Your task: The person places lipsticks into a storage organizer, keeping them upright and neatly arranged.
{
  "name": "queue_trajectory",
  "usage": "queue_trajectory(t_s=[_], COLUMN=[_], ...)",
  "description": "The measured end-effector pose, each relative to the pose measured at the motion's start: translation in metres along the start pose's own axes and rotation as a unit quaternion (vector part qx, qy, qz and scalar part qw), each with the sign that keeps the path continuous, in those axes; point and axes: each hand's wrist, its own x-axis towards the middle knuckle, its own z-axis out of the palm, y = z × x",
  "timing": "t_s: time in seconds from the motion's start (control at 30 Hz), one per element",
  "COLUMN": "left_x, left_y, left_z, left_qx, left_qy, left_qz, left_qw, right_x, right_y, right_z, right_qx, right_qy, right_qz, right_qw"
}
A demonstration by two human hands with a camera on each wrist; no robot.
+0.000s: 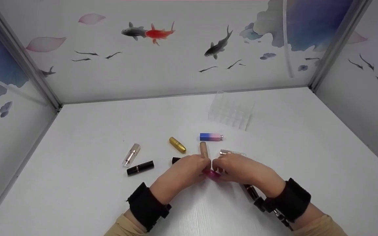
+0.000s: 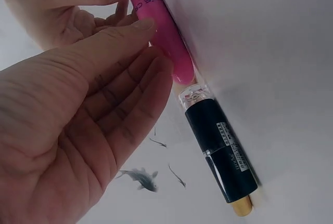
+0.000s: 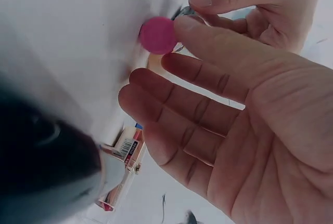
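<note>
Low over the table, both hands hold a pink lipstick tube [image 1: 212,174], which has dark lettering near one end in the left wrist view. My left hand [image 1: 190,167] pinches its side between thumb and fingers. At the lettered end, my right hand [image 1: 241,167] has thumb and forefinger on the tube; its other fingers are loosely bent in the right wrist view. The tube's round pink end [image 3: 158,35] faces the right wrist camera. Just beyond the hands lies a tan tube [image 1: 203,149]. A black tube [image 1: 176,160] is partly hidden behind my left hand.
A clear compartment organizer [image 1: 231,109] stands toward the back right. Around the hands lie a gold tube [image 1: 177,145], a blue-and-pink tube [image 1: 211,137], a clear-ended tube [image 1: 233,152] and a black tube [image 1: 251,191]. Further left are a clear-and-silver tube [image 1: 131,155] and another black tube [image 1: 140,167].
</note>
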Motion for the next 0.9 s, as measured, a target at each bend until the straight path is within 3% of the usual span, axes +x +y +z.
queue_trajectory(t_s=[0.17, 0.3, 0.5, 0.9], left_x=[-0.001, -0.002, 0.000, 0.001], left_y=[-0.003, -0.004, -0.002, -0.003], left_z=[0.004, 0.007, 0.008, 0.008], left_qx=[0.000, 0.008, -0.002, -0.018], left_qy=[0.038, 0.042, 0.033, -0.006], left_qz=[-0.005, 0.007, 0.017, -0.011], left_qw=[0.9993, 0.9991, 0.9993, 0.9998], right_x=[-0.001, 0.000, 0.001, 0.003], right_y=[0.001, 0.003, 0.004, 0.006], right_z=[0.000, 0.001, 0.005, 0.008], right_qx=[-0.009, -0.015, -0.031, -0.010], right_qy=[-0.004, -0.007, 0.013, 0.014], right_qz=[0.001, 0.005, -0.006, 0.002], right_qw=[1.000, 1.000, 0.999, 1.000])
